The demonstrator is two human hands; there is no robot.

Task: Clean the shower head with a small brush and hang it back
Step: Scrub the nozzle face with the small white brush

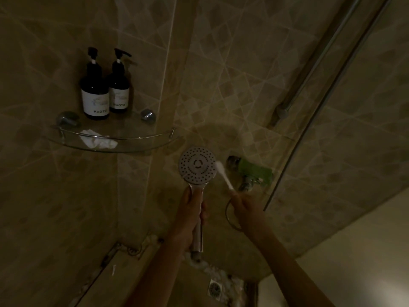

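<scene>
A chrome shower head (197, 165) with a round nozzle face points toward me, low in the middle of the dim view. My left hand (190, 214) grips its handle, which runs down to the hose joint. My right hand (242, 202) pinches the end of a small white brush (224, 175). The brush tip touches the right rim of the nozzle face.
A glass corner shelf (132, 138) on the tiled wall carries two dark pump bottles (95, 94) and a crumpled white cloth (97, 140). A mixer valve with a green part (252, 172) sits right of the head. A chrome riser rail (309, 69) and glass door edge run diagonally at right. A floor drain (215, 289) lies below.
</scene>
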